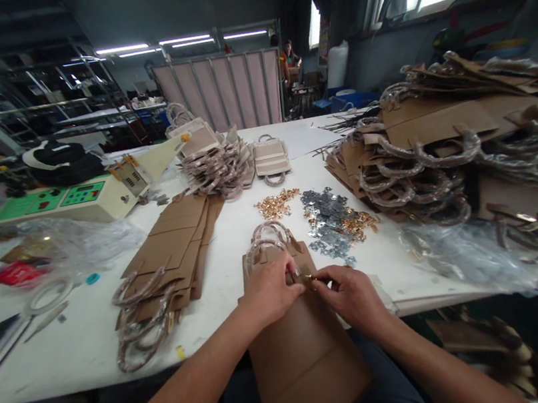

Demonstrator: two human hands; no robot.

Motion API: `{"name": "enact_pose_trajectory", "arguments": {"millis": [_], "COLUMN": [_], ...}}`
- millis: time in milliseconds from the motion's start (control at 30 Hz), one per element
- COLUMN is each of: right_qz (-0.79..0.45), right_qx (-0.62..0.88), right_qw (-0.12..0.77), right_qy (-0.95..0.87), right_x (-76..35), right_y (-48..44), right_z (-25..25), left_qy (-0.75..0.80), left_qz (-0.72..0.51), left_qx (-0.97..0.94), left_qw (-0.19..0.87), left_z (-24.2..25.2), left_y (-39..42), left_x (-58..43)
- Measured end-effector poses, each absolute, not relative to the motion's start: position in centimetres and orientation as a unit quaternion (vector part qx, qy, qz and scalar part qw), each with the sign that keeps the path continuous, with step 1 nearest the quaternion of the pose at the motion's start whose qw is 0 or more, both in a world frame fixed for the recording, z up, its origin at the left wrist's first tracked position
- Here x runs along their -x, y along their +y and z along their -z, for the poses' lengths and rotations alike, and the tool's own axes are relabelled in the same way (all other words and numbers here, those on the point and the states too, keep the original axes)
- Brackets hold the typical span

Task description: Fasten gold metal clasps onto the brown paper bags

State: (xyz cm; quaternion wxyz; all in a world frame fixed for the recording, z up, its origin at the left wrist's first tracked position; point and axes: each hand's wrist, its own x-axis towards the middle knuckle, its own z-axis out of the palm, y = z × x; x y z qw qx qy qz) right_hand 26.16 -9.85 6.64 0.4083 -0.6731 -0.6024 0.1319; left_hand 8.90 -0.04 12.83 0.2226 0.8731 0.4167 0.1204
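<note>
A brown bag panel (307, 371) lies over my lap and leans on the table edge, its plastic-wrapped handle (269, 232) pointing away from me. My left hand (269, 289) is closed on the panel near the base of the handle, thumb and fingers pinching a spot by the strap. Right beside it, my right hand (352, 293) pinches a small gold metal fitting (309, 279) against the panel. The fingertips hide part of the fitting. Beyond the handle lie a heap of gold fittings (274, 205) and a pile of grey metal plates (326, 213).
Brown panels with handles (169, 243) are stacked on the left. A tall pile of brown bag pieces (439, 122) and clear plastic (470, 259) fill the right. Light bag pieces (215, 162) and a green-topped machine (61, 202) stand farther back. A person (289, 60) is in the background.
</note>
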Motion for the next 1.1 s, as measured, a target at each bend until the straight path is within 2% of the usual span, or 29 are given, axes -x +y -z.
{"name": "enact_pose_trajectory", "arguments": {"millis": [267,500,767,1000,1100], "right_qz": [-0.166,-0.163,-0.161,-0.281,-0.33], "right_qx": [0.655,0.639,0.641,0.629,0.607], "right_qw": [0.43,0.357,0.343,0.413,0.389], "right_qy": [-0.598,-0.662,-0.667,-0.596,-0.609], "right_x": [-26.0,-26.5,-26.4,-27.0,-28.5], "right_y": [-10.3,-10.4,-10.3,-9.7,-9.2], "right_z": [-7.3,-9.2,-10.4,-10.7,-11.0], "left_qy": [0.402,0.399,0.41,0.371,0.349], "left_qz": [-0.189,-0.209,-0.21,-0.216,-0.214], "left_qx": [-0.857,-0.849,-0.847,-0.858,-0.856], "left_qw": [0.259,0.276,0.266,0.282,0.315], "left_z": [-13.8,-14.1,-14.3,-15.3,-15.7], "left_y": [-1.3,-1.8,-3.0,-2.9,-2.9], "left_x": [-9.1,-9.3,-9.3,-8.9,-8.3]}}
